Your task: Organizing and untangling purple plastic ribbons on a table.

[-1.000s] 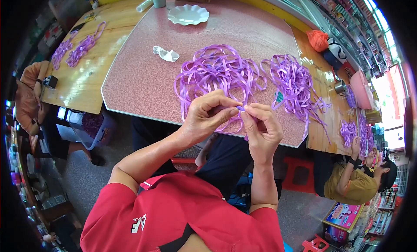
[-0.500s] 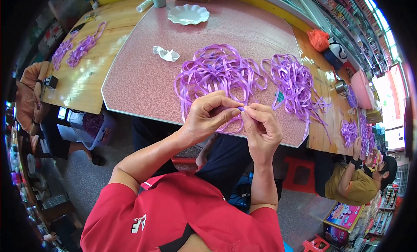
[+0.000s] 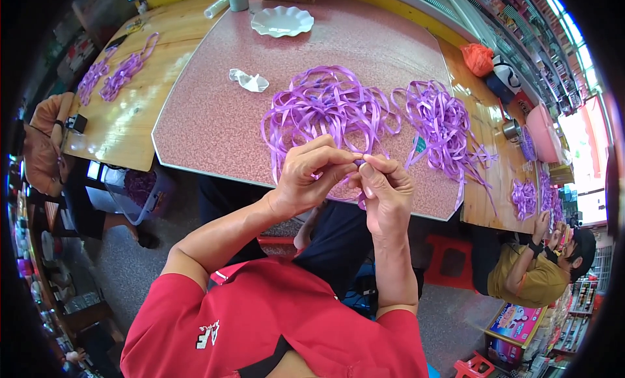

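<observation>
Left-hand grip (image 3: 311,177) and right-hand grip (image 3: 388,199) are pinched on purple ribbon (image 3: 359,162), seemingly lying between them, mostly hidden.

The pink table (image 3: 208,134) is carrying a big purple ribbon pile (image 3: 320,106), a smaller pile (image 3: 437,116) to its right, a white scrap (image 3: 249,81) to its left and, farther back, a white plate (image 3: 282,21).

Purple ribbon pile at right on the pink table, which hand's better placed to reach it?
Probably the right hand: it's nearer that pile, though both it and the left hand pinch ribbon.
</observation>
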Available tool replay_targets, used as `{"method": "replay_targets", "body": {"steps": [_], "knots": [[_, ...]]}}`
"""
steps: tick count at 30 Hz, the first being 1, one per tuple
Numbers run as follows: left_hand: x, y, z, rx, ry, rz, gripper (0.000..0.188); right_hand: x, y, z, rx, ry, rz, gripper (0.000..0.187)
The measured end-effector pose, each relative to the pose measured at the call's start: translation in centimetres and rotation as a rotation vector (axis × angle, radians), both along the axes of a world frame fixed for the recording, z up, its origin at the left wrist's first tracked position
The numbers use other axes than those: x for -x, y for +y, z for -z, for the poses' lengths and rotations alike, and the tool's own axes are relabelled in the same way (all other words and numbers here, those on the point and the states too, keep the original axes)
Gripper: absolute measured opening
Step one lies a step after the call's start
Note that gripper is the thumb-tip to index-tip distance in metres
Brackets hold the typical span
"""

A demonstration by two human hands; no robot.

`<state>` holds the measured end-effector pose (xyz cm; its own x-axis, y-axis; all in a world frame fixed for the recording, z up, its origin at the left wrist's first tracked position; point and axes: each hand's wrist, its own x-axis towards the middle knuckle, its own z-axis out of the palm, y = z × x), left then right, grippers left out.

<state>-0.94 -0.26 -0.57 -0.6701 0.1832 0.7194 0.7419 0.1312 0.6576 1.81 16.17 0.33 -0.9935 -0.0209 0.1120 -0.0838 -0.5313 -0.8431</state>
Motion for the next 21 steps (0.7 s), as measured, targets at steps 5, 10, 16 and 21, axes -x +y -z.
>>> {"method": "replay_targets", "body": {"steps": [5,10,16,21], "knots": [[-0.4,0.8,1.2,-0.152,-0.187,0.008,0.014,0.2,-0.9,0.9,-0.120,0.208,0.128,0.015],[-0.5,0.3,1.4,-0.062,-0.186,-0.006,0.016,-0.6,-0.5,-0.2,-0.225,0.093,0.077,0.017],[-0.5,0.3,0.9,-0.068,-0.192,-0.031,0.015,-0.4,-0.2,-1.0,-0.283,0.059,0.052,0.018],[-0.1,-0.2,0.3,0.012,-0.048,-0.035,0.019,0.0,1.2,-1.2,-0.384,0.083,-0.020,0.014]]}}
